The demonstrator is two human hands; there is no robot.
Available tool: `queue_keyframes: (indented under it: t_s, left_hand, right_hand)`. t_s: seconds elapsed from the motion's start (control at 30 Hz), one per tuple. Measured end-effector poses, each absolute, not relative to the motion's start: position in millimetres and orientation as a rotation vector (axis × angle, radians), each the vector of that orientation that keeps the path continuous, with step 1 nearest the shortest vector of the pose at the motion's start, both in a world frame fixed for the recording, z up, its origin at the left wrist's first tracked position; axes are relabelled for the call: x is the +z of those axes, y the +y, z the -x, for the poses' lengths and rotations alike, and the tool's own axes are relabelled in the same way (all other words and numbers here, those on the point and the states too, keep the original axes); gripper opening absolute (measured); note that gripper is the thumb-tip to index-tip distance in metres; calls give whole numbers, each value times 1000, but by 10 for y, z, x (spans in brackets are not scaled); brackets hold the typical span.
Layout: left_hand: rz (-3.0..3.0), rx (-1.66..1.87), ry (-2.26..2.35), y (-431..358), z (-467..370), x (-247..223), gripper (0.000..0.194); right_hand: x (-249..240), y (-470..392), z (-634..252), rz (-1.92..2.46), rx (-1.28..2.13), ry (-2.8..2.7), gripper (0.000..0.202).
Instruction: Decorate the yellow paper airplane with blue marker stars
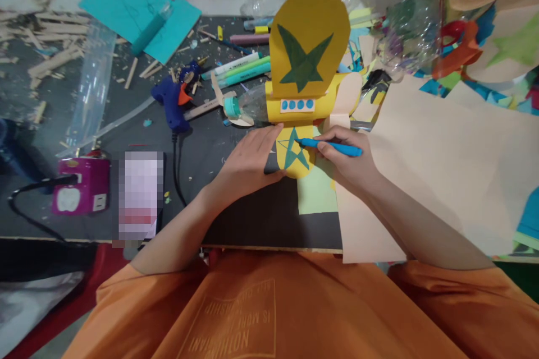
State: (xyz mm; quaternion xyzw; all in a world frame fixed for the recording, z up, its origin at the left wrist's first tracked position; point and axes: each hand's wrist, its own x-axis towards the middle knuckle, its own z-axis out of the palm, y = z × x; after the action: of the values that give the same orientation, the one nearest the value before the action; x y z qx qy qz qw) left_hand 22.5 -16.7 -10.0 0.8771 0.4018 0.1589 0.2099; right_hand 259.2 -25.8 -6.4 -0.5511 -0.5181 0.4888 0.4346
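Note:
A bottle (254,104) wrapped in yellow paper lies on its side, its teal cap to the left. From it a large yellow paper wing (309,11) with a green star extends away, and a smaller yellow wing (300,168) with a partly coloured star points toward me. My right hand (347,154) is closed round a blue marker (347,148), whose tip touches the smaller star. Spread beside that wing, my left hand (254,160) rests with its fingertips at the wing's left edge. Four blue dots mark a pale strip (297,105) between the wings.
A blue glue gun (170,102), several markers (242,72) and wood sticks lie to the left and behind. Nearer left are a phone (141,193) and a purple power block (80,185). Large peach paper (438,162) covers the right side. Plastic bottles fill the back.

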Motion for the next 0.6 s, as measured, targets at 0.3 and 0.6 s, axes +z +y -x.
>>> queue_keyframes:
  t_s: [0.3,0.6]
  left_hand:
    - [-2432,389,1136,-163,-229,-68,76]
    - [-2441,407,1146,-168,-230,-90,74]
  right_hand:
    - [-36,-279,-2619,1330,1210,-1460,17]
    - [-75,-242,-2647,1363,1196,-1270,22]
